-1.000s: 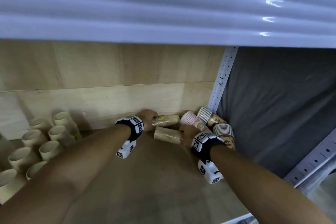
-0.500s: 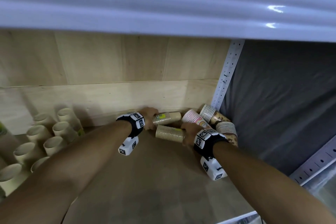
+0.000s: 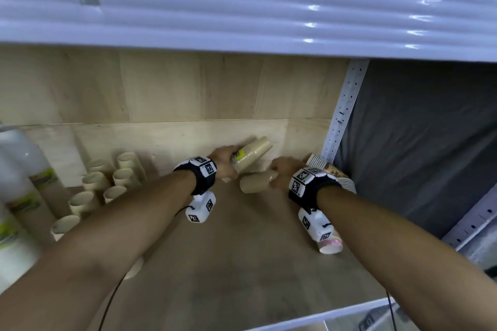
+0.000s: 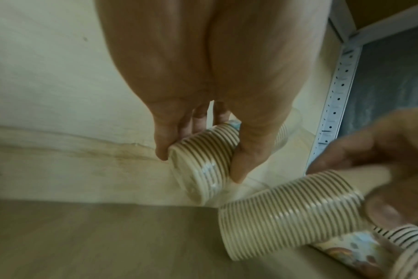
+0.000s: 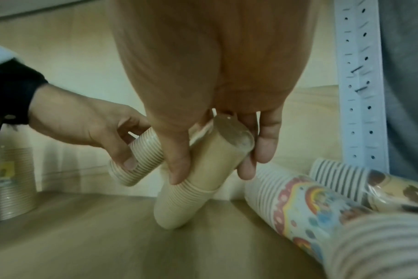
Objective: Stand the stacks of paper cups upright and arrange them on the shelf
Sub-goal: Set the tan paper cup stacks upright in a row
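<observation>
My left hand [image 3: 226, 160] grips a brown ribbed cup stack with a yellow label [image 3: 251, 156], tilted up against the back board; its ribs show in the left wrist view [image 4: 203, 166]. My right hand [image 3: 282, 172] holds a second brown stack [image 3: 256, 183] by its closed end, slanting with its open end on the shelf [image 5: 179, 207]. Printed cup stacks [image 3: 318, 162] lie on their sides in the right back corner [image 5: 298, 203]. Several plain stacks [image 3: 99, 183] stand upright at the left.
The wooden shelf board [image 3: 242, 263] has a back wall and a perforated white post [image 3: 341, 121] on the right. Another pink-printed stack [image 3: 330, 246] lies under my right wrist. Tall white items with green labels [image 3: 18, 174] stand at the far left. A white shelf hangs overhead.
My left hand has lifted its brown stack off the shelf and tilted it. The right hand has taken hold of the nearer brown stack and raised one end.
</observation>
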